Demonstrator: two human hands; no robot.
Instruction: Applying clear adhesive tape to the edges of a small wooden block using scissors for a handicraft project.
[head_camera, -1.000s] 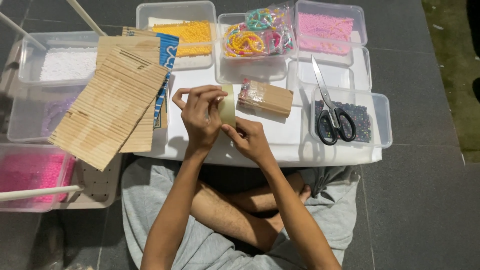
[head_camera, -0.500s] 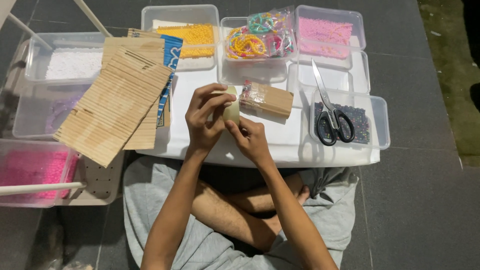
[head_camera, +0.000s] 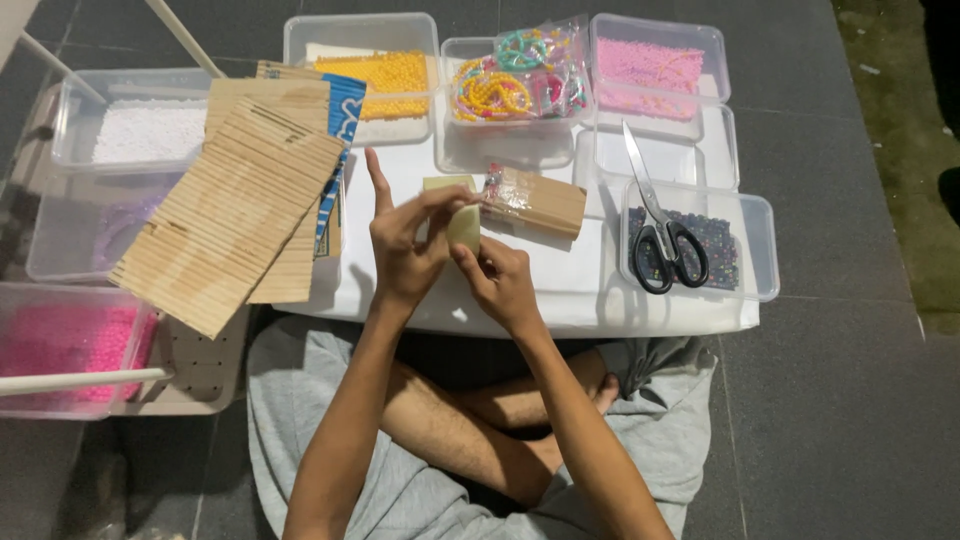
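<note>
Both hands pinch one tape roll (head_camera: 463, 226), held just above the white table (head_camera: 590, 290), near its middle. Left hand (head_camera: 405, 250) has thumb and fingers closed on the roll's left side, index finger sticking up free; right hand (head_camera: 500, 280) grips the lower right edge with its fingertips, looks like it's picking at the tape end, can't tell for sure. Left to right: pink bead tub (head_camera: 60, 350) at far left, white bead tub (head_camera: 130, 130), stick mat (head_camera: 230, 225) hanging off the table's left edge, yellow bead tub (head_camera: 385, 75), the roll, stick bundle (head_camera: 535, 200) just right of the roll, mixed bead tub (head_camera: 515, 85), scissors (head_camera: 660, 225) lying across a dark bead tub (head_camera: 740, 240). Risks: the fingertip grip is shallow, so the roll could slip and drop onto the table; the bundle is close enough to get knocked by the right hand; loose tape could stick back on itself.
</note>
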